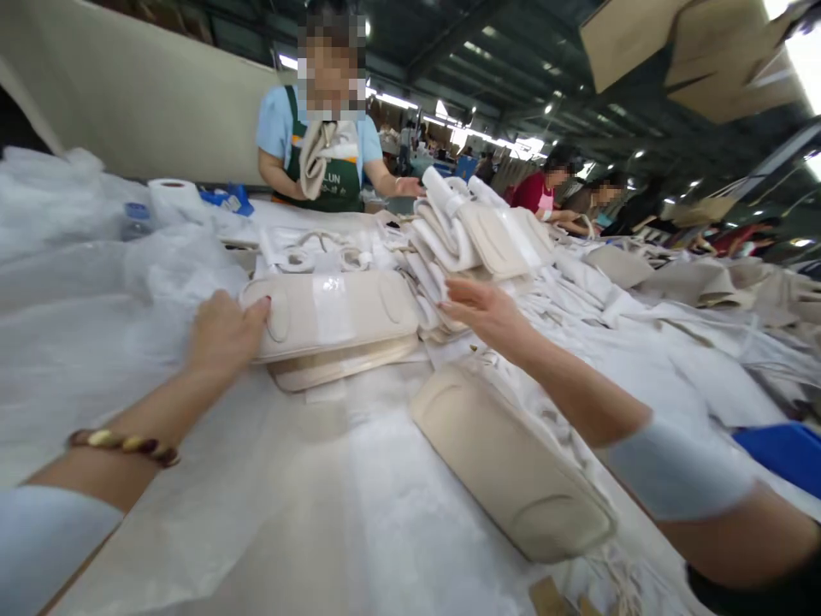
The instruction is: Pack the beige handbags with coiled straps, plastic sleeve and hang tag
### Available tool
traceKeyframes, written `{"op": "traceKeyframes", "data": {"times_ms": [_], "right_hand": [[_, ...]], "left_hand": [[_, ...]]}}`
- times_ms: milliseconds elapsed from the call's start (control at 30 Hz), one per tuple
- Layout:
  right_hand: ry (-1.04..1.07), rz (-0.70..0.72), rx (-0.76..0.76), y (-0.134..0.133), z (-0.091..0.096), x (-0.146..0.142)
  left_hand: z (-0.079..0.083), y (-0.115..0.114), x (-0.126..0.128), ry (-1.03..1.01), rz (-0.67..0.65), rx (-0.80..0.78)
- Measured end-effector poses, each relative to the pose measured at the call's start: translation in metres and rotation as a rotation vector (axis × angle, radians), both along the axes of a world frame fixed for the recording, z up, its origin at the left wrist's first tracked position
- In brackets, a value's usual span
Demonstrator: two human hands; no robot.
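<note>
White-covered table [314,522] | left hand [224,338] gripping 1 beige panel [365,310] | right hand [491,316], fingers outstretched, near 1 pile [471,235] | 1 tan panel [506,462]

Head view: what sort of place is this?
Probably a factory floor: stacked flat beige panels, a co-worker in a dark green apron, and a high dark roof with bright lights.

cream panel [367,315]; brown-and-yellow bracelet [125,441]; green, orange-striped apron [343,202]

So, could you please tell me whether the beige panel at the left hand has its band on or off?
On: a pale, shiny band crosses the middle of the beige panel, whose end the left hand holds.
</note>
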State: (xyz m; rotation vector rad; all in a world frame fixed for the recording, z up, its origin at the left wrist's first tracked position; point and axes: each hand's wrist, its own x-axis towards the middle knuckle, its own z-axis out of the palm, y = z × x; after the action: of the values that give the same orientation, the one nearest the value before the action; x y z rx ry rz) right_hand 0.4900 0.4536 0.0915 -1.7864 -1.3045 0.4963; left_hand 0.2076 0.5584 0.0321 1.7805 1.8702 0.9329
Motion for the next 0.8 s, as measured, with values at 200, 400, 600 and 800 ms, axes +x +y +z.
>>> {"op": "traceKeyframes", "data": {"times_ms": [200, 400, 600, 800], "right_hand": [[0.248, -0.583, -0.079, -0.171, -0.033, 0.097], [0.786, -0.622, -0.32, -0.23, -0.095, 0.1], [1.064, -0.57, -0.32, -0.219, -0.115, 0.077], [1.176, -0.581, -0.291, -0.216, -0.133, 0.081]], "left_hand": [[-0.001, -0.089, 0.062, -0.163, -0.431, -0.029], [-0.021, -0.112, 0.15, -0.44, -0.583, -0.477], [-0.025, -0.099, 0.183, -0.54, -0.707, -0.706], [-0.03, -0.086, 0.19, -0.681, -0.853, -0.796]]}}
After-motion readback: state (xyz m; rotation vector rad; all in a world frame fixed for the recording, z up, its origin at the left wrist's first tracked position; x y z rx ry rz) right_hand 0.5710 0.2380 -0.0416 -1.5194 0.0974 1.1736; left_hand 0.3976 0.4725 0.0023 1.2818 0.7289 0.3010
